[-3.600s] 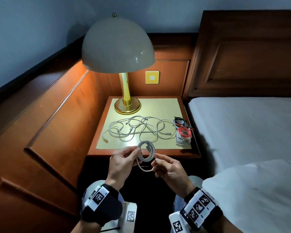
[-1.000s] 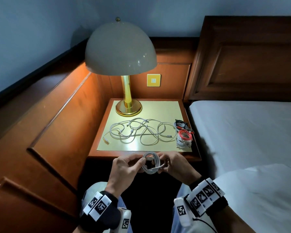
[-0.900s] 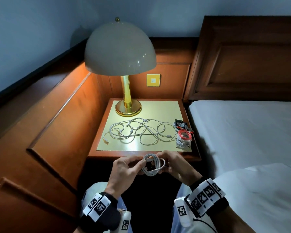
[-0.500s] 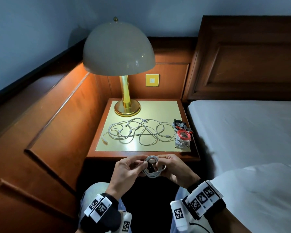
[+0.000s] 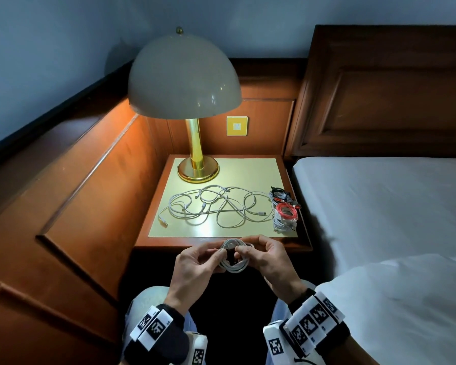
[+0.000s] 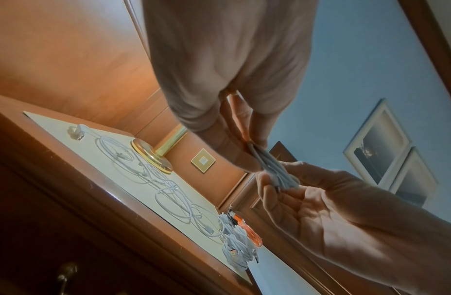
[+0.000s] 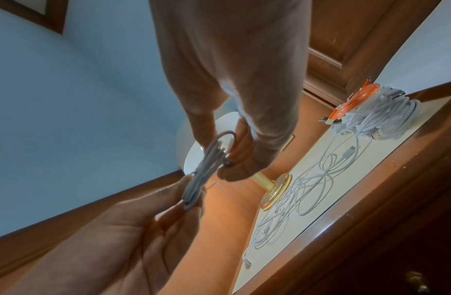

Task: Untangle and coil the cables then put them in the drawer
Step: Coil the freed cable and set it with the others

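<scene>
Coil tightened since earlier, left hand [image 5: 195,264] and right hand [image 5: 265,255] both pinching white cable coil [image 5: 233,255]

A bedroom, hotel-like: a white-sheeted bed [image 5: 379,201] against a dark wooden headboard [image 5: 390,96], a bedside table [image 5: 221,243] carrying a brass dome-shaded lamp [image 5: 184,80], wood wall panelling [image 5: 90,180], and framed pictures [image 6: 386,143] on the wall.

Glossy polished wood nightstand [image 5: 304,248], shiny brass lamp base [image 5: 198,172], smooth glossy dome shade [image 5: 184,80], matt white bedsheet [image 5: 379,201], smooth plastic-sheathed white cables [image 5: 216,209].
</scene>
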Action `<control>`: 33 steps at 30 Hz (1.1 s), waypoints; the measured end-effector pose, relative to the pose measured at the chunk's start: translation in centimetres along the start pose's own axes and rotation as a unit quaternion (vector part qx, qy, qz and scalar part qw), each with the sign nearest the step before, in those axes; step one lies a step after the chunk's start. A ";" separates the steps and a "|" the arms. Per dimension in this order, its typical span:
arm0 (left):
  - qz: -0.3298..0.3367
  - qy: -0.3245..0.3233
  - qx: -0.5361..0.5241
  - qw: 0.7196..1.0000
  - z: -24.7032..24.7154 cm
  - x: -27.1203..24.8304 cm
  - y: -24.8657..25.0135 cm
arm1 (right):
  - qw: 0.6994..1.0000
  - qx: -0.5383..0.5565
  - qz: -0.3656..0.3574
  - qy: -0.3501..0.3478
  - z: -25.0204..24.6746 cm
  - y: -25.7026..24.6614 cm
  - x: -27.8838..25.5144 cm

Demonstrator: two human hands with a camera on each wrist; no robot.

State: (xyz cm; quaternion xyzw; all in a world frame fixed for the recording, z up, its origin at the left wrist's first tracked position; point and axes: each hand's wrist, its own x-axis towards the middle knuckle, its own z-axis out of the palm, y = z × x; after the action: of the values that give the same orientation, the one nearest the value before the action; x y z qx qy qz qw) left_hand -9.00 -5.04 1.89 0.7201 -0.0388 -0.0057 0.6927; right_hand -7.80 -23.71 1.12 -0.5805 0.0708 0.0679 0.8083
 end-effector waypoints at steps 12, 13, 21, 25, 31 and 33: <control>0.006 -0.059 -0.026 0.998 0.5 -0.1 -0.4 | 0.997 0.012 0.039 -0.071 -0.1 -0.7 -0.5; -0.008 -0.070 -0.050 0.996 0.4 -0.1 -0.4 | 0.996 0.023 0.050 -0.077 -0.3 -0.7 -0.4; -0.042 -0.064 -0.117 0.990 0.9 0.5 -1.0 | 0.985 0.144 0.074 -0.065 -0.8 0.0 -0.1; -0.031 -0.044 -0.084 0.995 0.8 0.6 -1.4 | 0.995 0.089 0.043 -0.015 -0.8 0.1 -0.6; -0.041 -0.042 -0.088 0.994 0.7 0.7 -1.7 | 0.999 0.040 0.011 -0.013 -0.9 0.0 -0.6; -0.046 -0.049 -0.090 0.994 0.7 0.7 -1.7 | 0.998 0.061 0.020 -0.024 -0.9 0.1 -0.7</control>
State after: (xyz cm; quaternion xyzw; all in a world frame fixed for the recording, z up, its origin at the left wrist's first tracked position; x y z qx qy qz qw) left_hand -8.30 -5.75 0.24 0.6544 -0.0389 -0.0760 0.7513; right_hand -8.49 -24.53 0.92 -0.5268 0.0673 0.0931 0.8422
